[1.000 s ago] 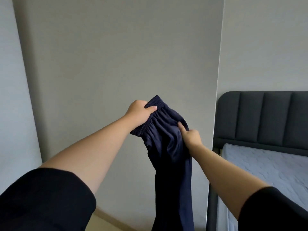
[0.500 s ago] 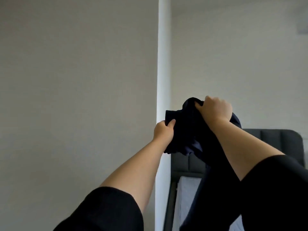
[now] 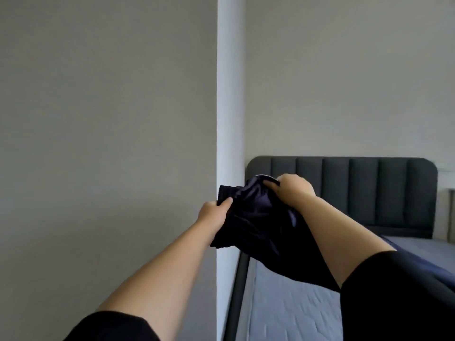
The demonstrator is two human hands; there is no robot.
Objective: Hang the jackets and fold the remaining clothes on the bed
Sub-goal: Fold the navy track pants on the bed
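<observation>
Dark navy trousers point(image 3: 258, 225) with an elastic waistband hang in the air between my two hands. My left hand point(image 3: 213, 210) grips the waistband's left end, thumb on top. Further right and a little higher, my right hand point(image 3: 294, 187) grips the bunched waistband with curled fingers. The legs of the trousers trail down and to the right under my right forearm, toward the bed point(image 3: 290, 308). Where the legs end is hidden by my black sleeve.
A grey quilted mattress lies on a dark bed frame with a padded ribbed headboard point(image 3: 364, 190) against the back wall. A white wall corner point(image 3: 230, 119) juts out just left of the bed. A plain grey wall fills the left half.
The view has swung right and down, so more of the bed shows. Both hands have come lower with the trousers, and the fabric now stretches out to the right over the mattress.
</observation>
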